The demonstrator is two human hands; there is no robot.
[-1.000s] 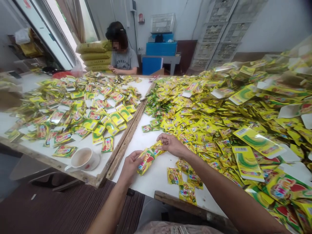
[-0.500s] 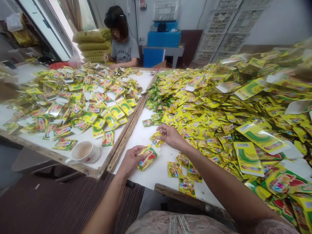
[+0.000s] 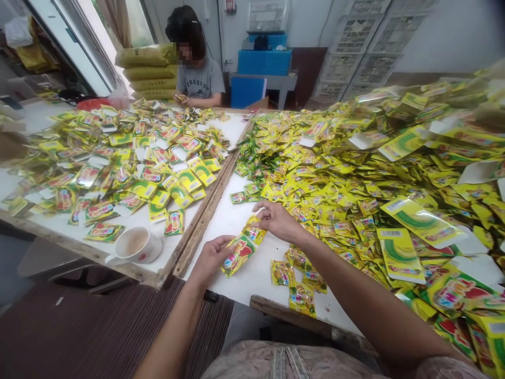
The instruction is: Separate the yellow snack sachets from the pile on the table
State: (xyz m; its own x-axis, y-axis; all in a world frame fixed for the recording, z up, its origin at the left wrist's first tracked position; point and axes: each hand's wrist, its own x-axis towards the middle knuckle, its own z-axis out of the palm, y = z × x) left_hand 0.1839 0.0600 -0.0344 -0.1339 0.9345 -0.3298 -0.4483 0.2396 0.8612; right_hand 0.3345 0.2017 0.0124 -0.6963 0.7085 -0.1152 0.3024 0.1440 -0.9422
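Note:
My left hand (image 3: 215, 256) is closed on the lower end of a small printed packet (image 3: 239, 255), yellow and green with red fruit on it. My right hand (image 3: 276, 220) pinches a smaller yellow sachet (image 3: 252, 230). The sachet meets the upper end of the packet; whether its lower edge lies inside cannot be made out. Both are held above the white tabletop (image 3: 232, 289). Several loose yellow sachets (image 3: 302, 300) lie just right of the packet, below my right forearm.
A large heap of yellow sachets (image 3: 335, 179) spreads over the right side, with flat packets (image 3: 400, 255) on it. Left of a wooden strip (image 3: 205, 216) lies a pile of packets (image 3: 130, 173). A cup (image 3: 136, 245) stands near the table edge. Another person (image 3: 199, 79) sits across.
The sachet in my right hand has come down against the packet's upper end, closing the gap between them. The person across has brought both hands together around something small.

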